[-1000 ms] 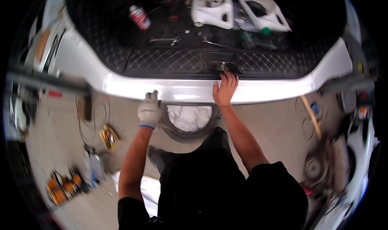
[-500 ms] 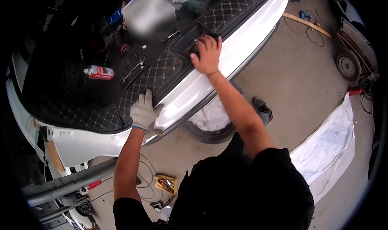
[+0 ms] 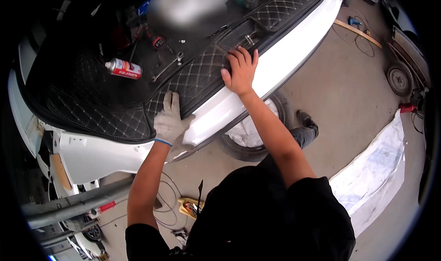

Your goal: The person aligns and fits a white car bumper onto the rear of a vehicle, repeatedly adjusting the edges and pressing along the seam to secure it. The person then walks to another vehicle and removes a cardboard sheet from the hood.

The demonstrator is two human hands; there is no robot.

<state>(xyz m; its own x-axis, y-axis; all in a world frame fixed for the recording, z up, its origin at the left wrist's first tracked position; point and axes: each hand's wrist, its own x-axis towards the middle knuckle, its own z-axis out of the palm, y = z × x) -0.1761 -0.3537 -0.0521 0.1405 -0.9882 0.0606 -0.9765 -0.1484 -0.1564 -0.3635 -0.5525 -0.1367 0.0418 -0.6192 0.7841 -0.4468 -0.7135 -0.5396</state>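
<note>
My left hand [image 3: 169,119], in a light knit glove with a blue cuff, rests on the black quilted liner [image 3: 196,81] and the white rear sill [image 3: 220,106] of a car. Its visible fingers lie stretched out, holding nothing. Farther right, my bare right hand [image 3: 241,72] leans on the liner's edge and the sill, fingers apart. Just beyond its fingertips, a small shiny metal piece [image 3: 249,40], perhaps a socket, lies in a dark recess. A wrench [image 3: 166,68] and a red and white spray can [image 3: 124,68] lie on the cargo floor.
Under the bumper stands a tyre [image 3: 285,112] with white sheeting inside. A white sheet [image 3: 367,174] covers floor at right, near a wheeled cart [image 3: 398,77]. A grey metal beam [image 3: 82,210] and a yellow tray of small items [image 3: 187,208] are at lower left.
My right hand has drawn back from the recess onto the sill edge, and the metal piece there has come into sight. My left hand stays on the edge. The view has shifted.
</note>
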